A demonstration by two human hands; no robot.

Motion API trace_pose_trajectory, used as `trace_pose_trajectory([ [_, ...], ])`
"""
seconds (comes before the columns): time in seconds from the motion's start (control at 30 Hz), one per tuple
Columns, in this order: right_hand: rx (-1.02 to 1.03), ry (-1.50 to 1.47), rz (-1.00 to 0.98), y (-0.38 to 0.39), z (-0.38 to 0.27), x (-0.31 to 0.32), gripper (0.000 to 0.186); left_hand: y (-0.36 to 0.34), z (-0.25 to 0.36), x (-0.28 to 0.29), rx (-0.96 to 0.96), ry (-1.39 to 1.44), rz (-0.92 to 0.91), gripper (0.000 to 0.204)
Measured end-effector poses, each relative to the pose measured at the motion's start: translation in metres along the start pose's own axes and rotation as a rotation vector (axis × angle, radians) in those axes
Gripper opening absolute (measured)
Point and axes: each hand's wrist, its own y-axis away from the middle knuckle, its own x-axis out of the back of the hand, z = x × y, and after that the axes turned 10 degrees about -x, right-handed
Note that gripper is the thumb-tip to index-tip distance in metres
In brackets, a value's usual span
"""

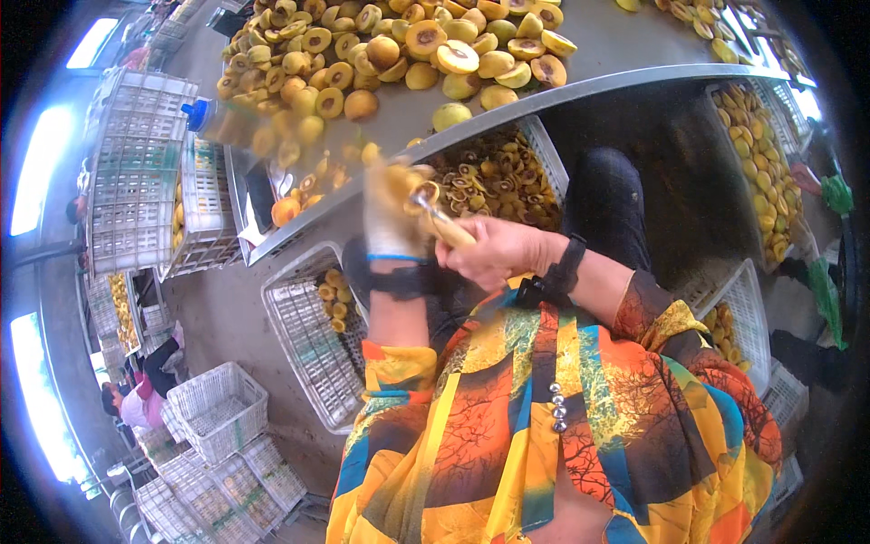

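At the left end of the table I see a clear plastic bottle [222, 122] with a blue cap [194, 115]; whether it stands or lies I can't tell. Further out on my left rises a tall stack of pale slatted plastic crates [136, 154], and beyond it bright windows [41, 172] glare along the wall. Toward the lower left, a person [145, 399] in a pink top and dark trousers is near a white mesh crate [217, 408], with more crates [222, 490] just beside it on the grey floor [204, 317]. Far to my right I see crumpled green plastic [826, 299].
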Motion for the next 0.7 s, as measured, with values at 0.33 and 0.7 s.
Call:
trace_pose_trajectory([
  [0.33, 0.128, 1.618, 0.894, -0.021, 0.038, 0.061, 0.018, -0.07, 0.1, 0.113, -0.662, -1.653, -0.016, 0.045],
  [0.7, 0.105, 1.405, 1.003, 0.038, 0.013, 0.044, 0.023, -0.218, 0.017, -0.006, -0.264, -1.874, -0.065, 0.051],
])
